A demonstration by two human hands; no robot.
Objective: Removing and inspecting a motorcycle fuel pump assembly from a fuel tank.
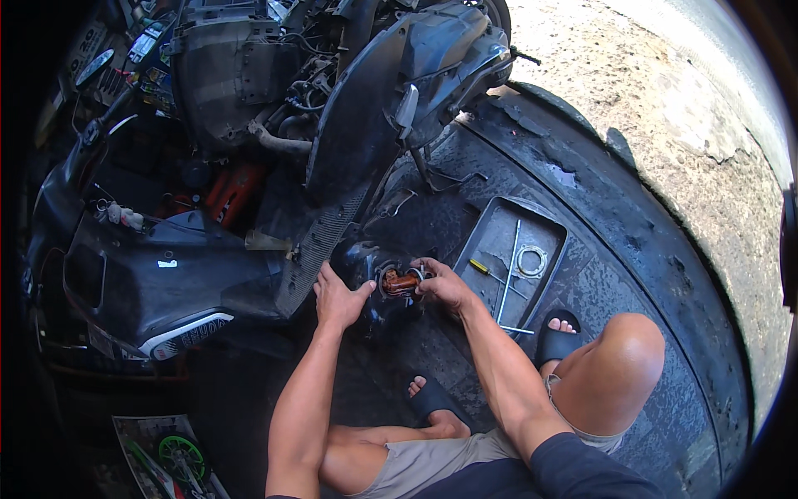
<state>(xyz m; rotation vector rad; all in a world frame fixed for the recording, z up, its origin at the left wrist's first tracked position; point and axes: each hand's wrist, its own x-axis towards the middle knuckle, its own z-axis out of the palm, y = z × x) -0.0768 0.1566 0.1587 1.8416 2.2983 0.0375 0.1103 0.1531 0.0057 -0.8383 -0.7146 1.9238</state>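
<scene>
Handling the orange-brown part [401, 284] at the mouth of the dark rounded housing [386, 310] seems to be the step in hand. Its outer end appears pinched by the right hand [442, 288]; the housing is touched by the left hand [339, 299], thumb and fingers spread. Careful alignment is probably called for next.

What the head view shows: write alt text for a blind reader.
A bare left hand touches a dark, rounded part, the right hand at a reddish-brown piece set into it. To the right, a tray holds a screwdriver; beyond stands a partly stripped scooter.
</scene>
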